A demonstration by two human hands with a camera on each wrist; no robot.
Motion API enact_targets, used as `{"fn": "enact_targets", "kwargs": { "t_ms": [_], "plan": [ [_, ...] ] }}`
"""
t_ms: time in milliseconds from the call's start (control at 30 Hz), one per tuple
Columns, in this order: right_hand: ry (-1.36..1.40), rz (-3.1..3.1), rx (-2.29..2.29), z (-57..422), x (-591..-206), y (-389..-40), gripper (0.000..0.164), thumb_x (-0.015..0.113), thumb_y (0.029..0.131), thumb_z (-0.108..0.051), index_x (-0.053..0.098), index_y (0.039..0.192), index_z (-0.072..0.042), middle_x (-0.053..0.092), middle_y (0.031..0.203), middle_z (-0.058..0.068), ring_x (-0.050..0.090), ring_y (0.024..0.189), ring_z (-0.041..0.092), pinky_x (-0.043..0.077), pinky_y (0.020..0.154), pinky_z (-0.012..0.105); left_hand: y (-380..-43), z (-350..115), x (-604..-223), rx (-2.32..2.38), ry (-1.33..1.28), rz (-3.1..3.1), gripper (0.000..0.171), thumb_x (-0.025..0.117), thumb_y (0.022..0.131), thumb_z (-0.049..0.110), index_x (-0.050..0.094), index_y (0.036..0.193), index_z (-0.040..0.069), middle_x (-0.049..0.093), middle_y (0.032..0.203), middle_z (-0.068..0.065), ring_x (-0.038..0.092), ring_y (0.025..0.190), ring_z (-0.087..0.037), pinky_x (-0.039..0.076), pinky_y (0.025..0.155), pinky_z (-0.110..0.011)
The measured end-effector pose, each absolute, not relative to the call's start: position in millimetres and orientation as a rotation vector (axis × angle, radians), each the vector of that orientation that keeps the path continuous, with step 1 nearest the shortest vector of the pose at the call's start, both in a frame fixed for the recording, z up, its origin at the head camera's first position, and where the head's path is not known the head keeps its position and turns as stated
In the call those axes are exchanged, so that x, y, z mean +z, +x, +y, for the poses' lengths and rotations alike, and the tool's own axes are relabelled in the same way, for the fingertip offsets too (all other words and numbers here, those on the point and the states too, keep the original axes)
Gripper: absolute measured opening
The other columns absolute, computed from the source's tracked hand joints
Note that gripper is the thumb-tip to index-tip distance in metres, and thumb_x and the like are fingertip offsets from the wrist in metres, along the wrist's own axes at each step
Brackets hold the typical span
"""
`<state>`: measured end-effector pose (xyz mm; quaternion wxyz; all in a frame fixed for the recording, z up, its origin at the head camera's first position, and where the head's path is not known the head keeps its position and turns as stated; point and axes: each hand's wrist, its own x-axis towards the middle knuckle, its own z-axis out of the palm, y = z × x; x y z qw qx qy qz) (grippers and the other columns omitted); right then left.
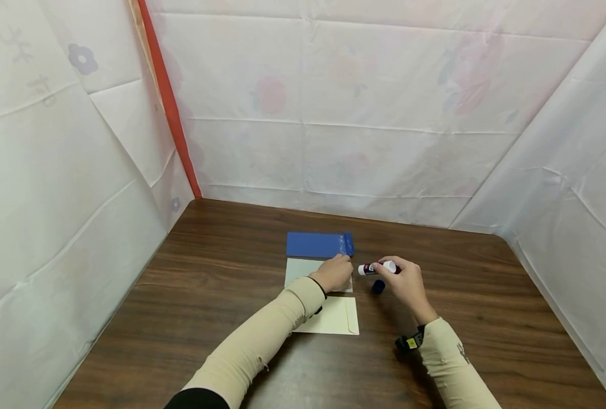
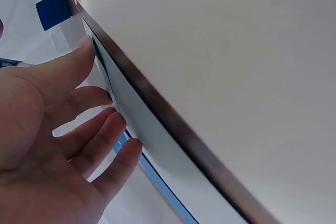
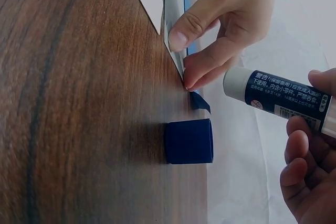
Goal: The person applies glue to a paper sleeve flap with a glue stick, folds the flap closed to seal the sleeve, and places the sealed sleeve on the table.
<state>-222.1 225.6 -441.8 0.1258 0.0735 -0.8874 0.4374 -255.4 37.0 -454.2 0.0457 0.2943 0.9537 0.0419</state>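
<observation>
My left hand is at the right end of a pale grey-green envelope, thumb and bent fingertips pinching at its flap edge. In the left wrist view, the thumb meets the paper near a thin dark gap. A glue stick with a white end and dark label is held by my right hand, just right of the envelope and off the table. Its dark blue cap stands on the table below it. Behind lies a blue envelope, its flap raised, with whitish streaks near the fold.
A cream envelope lies nearest me, partly under my left forearm, its flap at the right. The brown wooden table carries all of this. White printed sheeting encloses the back and both sides, with a red strip at the left corner.
</observation>
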Motion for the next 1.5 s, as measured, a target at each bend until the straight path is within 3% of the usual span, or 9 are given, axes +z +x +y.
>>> {"fn": "enact_targets", "kwargs": {
  "t_ms": [233, 433, 567, 933, 1167, 1500],
  "plan": [
    [0.199, -2.599, 1.303, 225.2, -441.2, -220.3, 0.024, 0.074, 0.087, -0.029, 0.074, 0.094, -0.006, 0.07, 0.084, 0.013, 0.051, 0.062, 0.014, 0.041, 0.052, 0.024, -255.3, 38.1, -454.1, 0.103, 0.957, 2.952, 0.013, 0.071, 0.089, 0.022, 0.074, 0.096, 0.012, 0.066, 0.112, -0.004, 0.061, 0.103, -0.019, 0.053, 0.088, -0.028],
    [0.211, -2.585, 1.285, 225.0, -441.1, -219.8, 0.023, 0.074, 0.087, -0.028, 0.074, 0.093, -0.006, 0.07, 0.084, 0.013, 0.05, 0.061, 0.014, 0.041, 0.052, 0.024, -256.6, 39.5, -453.2, 0.223, 0.958, 2.962, 0.006, 0.071, 0.088, 0.016, 0.074, 0.088, 0.011, 0.072, 0.086, -0.001, 0.067, 0.079, -0.014, 0.055, 0.069, -0.026],
    [0.215, -2.583, 1.271, 225.2, -440.7, -219.4, 0.022, 0.074, 0.087, -0.027, 0.074, 0.093, -0.006, 0.07, 0.084, 0.013, 0.05, 0.061, 0.014, 0.041, 0.051, 0.024, -257.2, 39.1, -452.1, 0.294, 0.95, 2.953, 0.007, 0.072, 0.087, 0.015, 0.074, 0.082, 0.012, 0.072, 0.079, 0.001, 0.067, 0.073, -0.012, 0.054, 0.065, -0.024],
    [0.217, -2.585, 1.275, 225.2, -442.7, -218.6, 0.021, 0.074, 0.087, -0.027, 0.074, 0.093, -0.006, 0.07, 0.083, 0.013, 0.05, 0.062, 0.013, 0.041, 0.052, 0.023, -253.4, 37.2, -454.5, 0.225, 0.986, 2.931, 0.006, 0.071, 0.087, 0.014, 0.075, 0.09, 0.011, 0.067, 0.095, -0.002, 0.062, 0.093, -0.017, 0.052, 0.081, -0.025],
    [0.227, -2.578, 1.258, 224.9, -443.2, -218.5, 0.02, 0.075, 0.086, -0.026, 0.074, 0.092, -0.007, 0.07, 0.083, 0.012, 0.05, 0.061, 0.012, 0.041, 0.052, 0.023, -252.2, 38.1, -456.9, 0.114, 0.911, 2.942, 0.024, 0.069, 0.09, 0.022, 0.07, 0.11, 0.008, 0.064, 0.111, -0.005, 0.058, 0.104, -0.02, 0.052, 0.086, -0.029],
    [0.229, -2.577, 1.266, 224.7, -443.6, -219.1, 0.02, 0.075, 0.086, -0.026, 0.074, 0.092, -0.007, 0.069, 0.081, 0.012, 0.05, 0.06, 0.011, 0.04, 0.052, 0.023, -253.9, 36.7, -459.1, 0.106, 0.906, 2.927, 0.011, 0.069, 0.09, 0.024, 0.073, 0.09, 0.013, 0.065, 0.115, -0.004, 0.058, 0.108, -0.019, 0.051, 0.091, -0.027]
  ]
}}
